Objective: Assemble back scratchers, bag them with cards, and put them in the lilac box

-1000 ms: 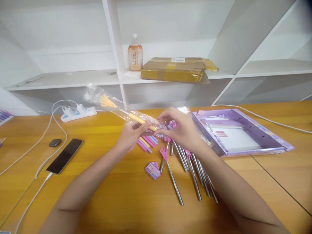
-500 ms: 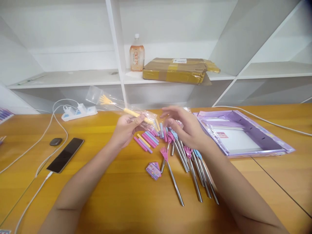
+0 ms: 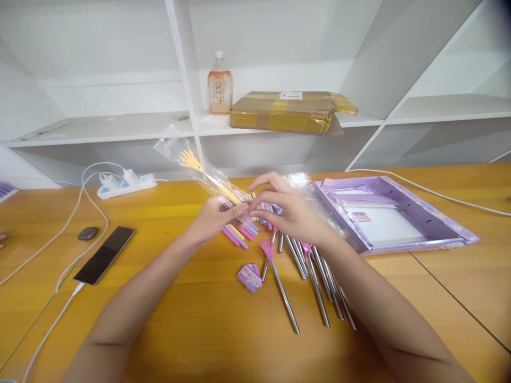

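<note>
Nearest on the wooden tabletop (image 3: 187, 308), between the two forearms, a pink-headed scratcher (image 3: 284, 292) lying aslant, with more metal shafts (image 3: 317, 287) bunched beside it, some partly behind the right forearm. Best to work well above these, so as not to set them rolling with a wrist. Just beyond, a few small printed cards (image 3: 249, 277), then coloured sticks (image 3: 230, 237), close below the fingers.

Farther up, raised over the table, a yellow scratcher (image 3: 227, 191) inside a clear sleeve (image 3: 167, 143), tilted, head up and away to the left. Around the handle end, through the film, the left hand (image 3: 211, 221) clasped, thumb on top. At that same end, the right hand (image 3: 293, 207), fingers bent and partly spread, thumb and fingertips beside the left thumb; no telling whether pinching any film.

Better to rest the left grasp on solid handle than on slack film, for a steadier length. For the right, wise to gather a full fold of film between thumb and forefinger, clear of the handle, and to move it in small, light tugs. Likely to slip or tear if caught too thinly.

Beyond, to the right, a purple tray (image 3: 439, 215), with crinkled clear wrapping (image 3: 325, 210) along the near-left side. Farthest, up on the shelf, a taped carton (image 3: 279, 117) and a bottle (image 3: 220, 93), both well apart from the handling.
</note>
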`<state>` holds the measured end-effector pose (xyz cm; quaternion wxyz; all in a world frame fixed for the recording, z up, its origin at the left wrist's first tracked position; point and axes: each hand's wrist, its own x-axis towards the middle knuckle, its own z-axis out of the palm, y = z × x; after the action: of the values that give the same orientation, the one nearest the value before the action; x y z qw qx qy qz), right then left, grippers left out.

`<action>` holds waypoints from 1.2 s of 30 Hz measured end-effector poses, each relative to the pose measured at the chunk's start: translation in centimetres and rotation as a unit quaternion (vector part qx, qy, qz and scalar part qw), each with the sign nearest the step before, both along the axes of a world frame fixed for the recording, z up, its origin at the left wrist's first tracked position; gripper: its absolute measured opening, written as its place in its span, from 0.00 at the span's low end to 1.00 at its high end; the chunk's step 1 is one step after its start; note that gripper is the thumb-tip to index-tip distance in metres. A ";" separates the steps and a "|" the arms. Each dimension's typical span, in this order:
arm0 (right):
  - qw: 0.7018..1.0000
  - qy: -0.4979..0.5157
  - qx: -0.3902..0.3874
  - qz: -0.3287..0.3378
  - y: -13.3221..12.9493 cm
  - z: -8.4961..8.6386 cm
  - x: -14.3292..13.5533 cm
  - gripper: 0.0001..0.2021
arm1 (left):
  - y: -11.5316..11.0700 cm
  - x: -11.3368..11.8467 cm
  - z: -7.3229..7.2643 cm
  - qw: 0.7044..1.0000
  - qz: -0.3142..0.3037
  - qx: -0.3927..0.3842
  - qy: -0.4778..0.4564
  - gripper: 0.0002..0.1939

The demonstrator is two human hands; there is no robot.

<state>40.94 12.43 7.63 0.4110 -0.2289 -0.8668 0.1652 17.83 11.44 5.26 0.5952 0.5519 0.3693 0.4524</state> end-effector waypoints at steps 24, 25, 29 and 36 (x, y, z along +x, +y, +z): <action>0.910 0.068 -0.408 0.031 2.0 -2.3 -0.8 0.19 | 1.2 -0.9 -0.9 0.990 -0.110 0.059 0.064 0.30; 0.911 0.064 -0.406 0.028 2.0 -2.4 -0.9 0.18 | 1.4 -0.9 -1.1 0.990 -0.109 0.058 0.065 0.30; 0.913 0.057 -0.404 0.015 2.1 -2.8 -1.1 0.16 | 1.7 -0.8 -1.5 0.991 -0.093 0.058 0.082 0.28; 0.908 0.015 -0.418 0.017 2.5 -3.2 -1.0 0.12 | 1.8 -1.6 -1.1 0.973 -0.102 0.112 0.172 0.26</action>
<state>39.95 14.95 4.44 0.2879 -0.3620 -0.7159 0.5229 16.24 13.23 4.15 0.5000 0.7194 0.3554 0.3260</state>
